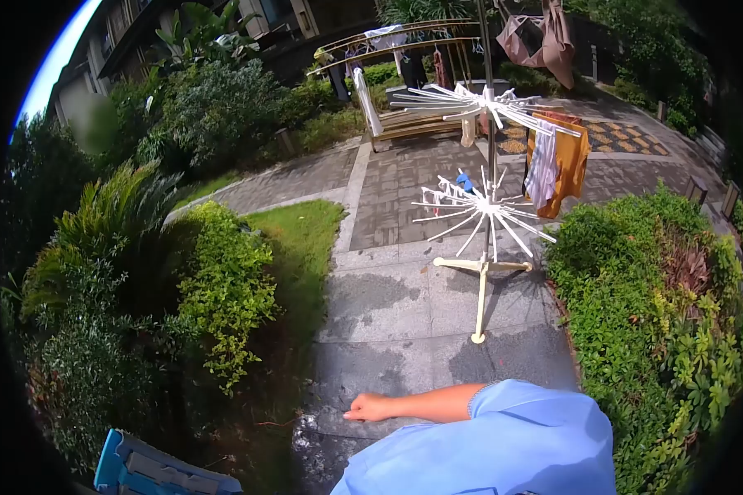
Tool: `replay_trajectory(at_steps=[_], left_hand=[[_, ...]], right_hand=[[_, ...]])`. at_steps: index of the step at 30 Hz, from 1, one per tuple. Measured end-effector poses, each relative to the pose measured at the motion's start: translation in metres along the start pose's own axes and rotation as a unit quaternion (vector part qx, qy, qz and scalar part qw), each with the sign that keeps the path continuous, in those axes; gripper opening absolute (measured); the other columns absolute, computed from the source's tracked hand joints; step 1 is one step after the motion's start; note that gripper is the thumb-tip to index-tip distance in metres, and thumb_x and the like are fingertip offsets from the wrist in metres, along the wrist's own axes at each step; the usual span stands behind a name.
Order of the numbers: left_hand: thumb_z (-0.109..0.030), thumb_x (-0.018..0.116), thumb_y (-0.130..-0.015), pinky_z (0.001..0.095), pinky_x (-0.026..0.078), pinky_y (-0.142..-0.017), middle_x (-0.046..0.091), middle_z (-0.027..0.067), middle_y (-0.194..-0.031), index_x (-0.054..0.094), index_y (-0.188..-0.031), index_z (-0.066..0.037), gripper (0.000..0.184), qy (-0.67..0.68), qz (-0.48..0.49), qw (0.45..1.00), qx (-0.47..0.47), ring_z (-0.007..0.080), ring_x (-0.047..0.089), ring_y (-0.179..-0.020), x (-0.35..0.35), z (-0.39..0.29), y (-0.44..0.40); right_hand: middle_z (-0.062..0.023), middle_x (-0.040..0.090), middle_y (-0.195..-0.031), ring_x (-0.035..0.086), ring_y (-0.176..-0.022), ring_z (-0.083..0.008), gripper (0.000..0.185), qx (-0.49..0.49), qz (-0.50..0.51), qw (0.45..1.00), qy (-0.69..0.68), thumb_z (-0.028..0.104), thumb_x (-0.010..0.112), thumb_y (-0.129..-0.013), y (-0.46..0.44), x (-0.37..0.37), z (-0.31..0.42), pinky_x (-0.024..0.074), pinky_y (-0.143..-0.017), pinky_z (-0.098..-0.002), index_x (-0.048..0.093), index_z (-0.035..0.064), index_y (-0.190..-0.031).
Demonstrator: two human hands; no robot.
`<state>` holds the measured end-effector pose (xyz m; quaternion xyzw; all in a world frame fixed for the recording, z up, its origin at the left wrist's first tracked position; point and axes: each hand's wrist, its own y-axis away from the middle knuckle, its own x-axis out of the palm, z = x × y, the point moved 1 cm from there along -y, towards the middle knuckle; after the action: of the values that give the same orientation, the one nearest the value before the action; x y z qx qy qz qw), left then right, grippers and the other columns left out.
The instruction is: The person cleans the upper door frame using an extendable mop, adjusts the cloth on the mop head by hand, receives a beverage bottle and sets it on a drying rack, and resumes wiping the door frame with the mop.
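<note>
My right hand point(370, 407) reaches across to the left, out of a light blue sleeve point(516, 404). Its fingers are curled closed, and no object shows in them. Below the hand lies wet grey stone paving point(371, 371), with the hand apart from it. Nowhere in the picture does my left hand appear. Ahead stands a two-tier drying rack point(492, 206) with white spokes and a cream tripod foot point(482, 268). An orange garment point(571, 169) and a pale cloth point(543, 165) hang on its right side; a mauve bra point(541, 45) hangs higher up.
At the lower left edge is a blue-and-grey object point(161, 470), partly cut off. Bushes point(223, 289) border the path on the left and a hedge point(644, 305) on the right. Behind, a bamboo frame point(404, 37) holds clothes near a wooden bench point(413, 124).
</note>
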<state>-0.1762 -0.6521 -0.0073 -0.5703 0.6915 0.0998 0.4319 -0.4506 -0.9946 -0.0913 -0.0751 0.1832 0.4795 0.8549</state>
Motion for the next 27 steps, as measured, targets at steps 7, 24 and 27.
replay_trajectory(at_steps=[7,24,27], left_hand=[[-0.018,0.067,-0.077,0.031,0.05,-0.073,0.069,0.0092,-0.079,0.067,-0.09,-0.002,0.021,0.139,-0.076,0.975,-0.155,0.0184,0.066,-0.077,-0.005,0.046,0.049],[-0.037,0.064,-0.087,0.0341,0.048,-0.074,0.068,0.0122,-0.08,0.068,-0.088,0.0,0.037,0.084,-0.204,0.897,-0.384,0.0205,0.063,-0.077,-0.088,0.063,0.231],[-0.038,0.065,-0.087,0.035,0.048,-0.076,0.069,0.0129,-0.083,0.068,-0.089,-0.001,0.038,0.11,-0.268,0.881,-0.374,0.0218,0.064,-0.081,-0.095,0.103,0.264]], right_hand=[[0.0006,0.058,-0.067,0.05,-0.057,-0.0073,0.014,0.086,0.111,0.982,-0.123,0.018,0.065,-0.088,-0.014,0.026,0.017,0.0411,-0.048,-0.0259,0.065,0.0048,-0.086],[-0.003,0.067,-0.089,0.065,-0.078,-0.0113,0.023,-0.027,0.452,0.889,-0.07,0.021,0.059,-0.093,-0.049,0.159,0.151,0.0495,-0.062,-0.0267,0.066,0.0052,-0.108],[-0.0025,0.067,-0.084,0.064,-0.073,-0.0106,0.023,-0.058,0.48,0.87,-0.096,0.024,0.057,-0.095,-0.039,0.191,0.175,0.0499,-0.063,-0.0271,0.067,0.0039,-0.096]])
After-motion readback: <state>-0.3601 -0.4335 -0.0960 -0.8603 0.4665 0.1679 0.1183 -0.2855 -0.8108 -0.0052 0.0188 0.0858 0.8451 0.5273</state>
